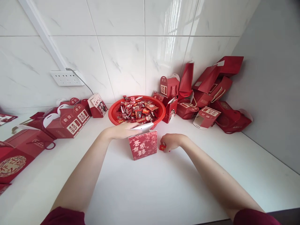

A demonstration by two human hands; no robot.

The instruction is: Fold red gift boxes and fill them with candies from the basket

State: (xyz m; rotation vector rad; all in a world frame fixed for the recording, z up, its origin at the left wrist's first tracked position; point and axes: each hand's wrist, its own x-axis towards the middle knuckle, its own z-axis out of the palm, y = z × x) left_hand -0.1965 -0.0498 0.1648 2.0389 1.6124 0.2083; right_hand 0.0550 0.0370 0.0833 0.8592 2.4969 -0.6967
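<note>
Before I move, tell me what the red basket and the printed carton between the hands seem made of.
Red basket: probably moulded plastic, lightly glossy; smooth thick rim, perforated wall. Printed carton: likely paperboard, matte-looking; flat panels, crisp edges, white inside. Any coating is unclear.

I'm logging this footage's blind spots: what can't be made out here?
Head view:
Inside bottom of the standing gift box: hidden by its front panel.
Most of the small red item: covered by the right hand.
Floor of the red basket: under wrapped sweets.
Round-emblem box: cut by the left edge.
</note>
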